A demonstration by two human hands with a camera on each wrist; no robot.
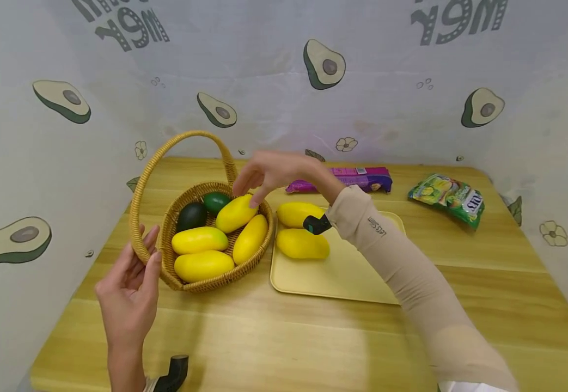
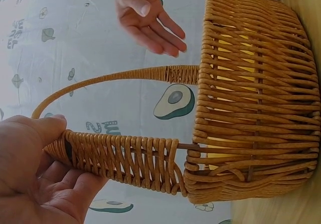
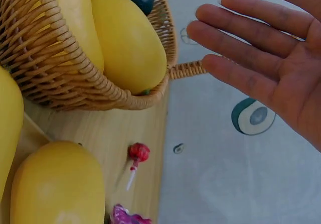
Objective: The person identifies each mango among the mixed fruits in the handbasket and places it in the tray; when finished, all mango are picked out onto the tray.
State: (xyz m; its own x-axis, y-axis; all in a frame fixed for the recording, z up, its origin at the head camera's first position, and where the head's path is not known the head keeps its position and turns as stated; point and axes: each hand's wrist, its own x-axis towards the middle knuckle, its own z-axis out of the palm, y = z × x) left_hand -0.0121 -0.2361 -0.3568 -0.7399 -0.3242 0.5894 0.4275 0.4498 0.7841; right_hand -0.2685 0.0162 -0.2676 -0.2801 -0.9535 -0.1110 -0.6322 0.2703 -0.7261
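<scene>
My left hand [image 1: 132,294] grips the handle of a wicker basket [image 1: 225,281] near its left base, the thumb on one side and fingers on the other, as the left wrist view shows. Inside the basket lie several yellow mangoes [image 1: 200,239], a blackish-green fruit [image 1: 191,218] and a smaller green one [image 1: 215,202]. Over the basket's far right rim hovers my right hand [image 1: 276,171]. Its fingers [image 3: 241,45] are extended and hold nothing in the right wrist view, just above a mango [image 3: 129,45] at the rim.
A yellow tray [image 1: 342,283] right of the basket carries two more mangoes [image 1: 303,244]. Behind it lies a purple packet [image 1: 362,179], and a green snack bag [image 1: 447,198] is at the right. A red lollipop [image 3: 138,153] lies behind the basket. Patterned sheeting encloses the table.
</scene>
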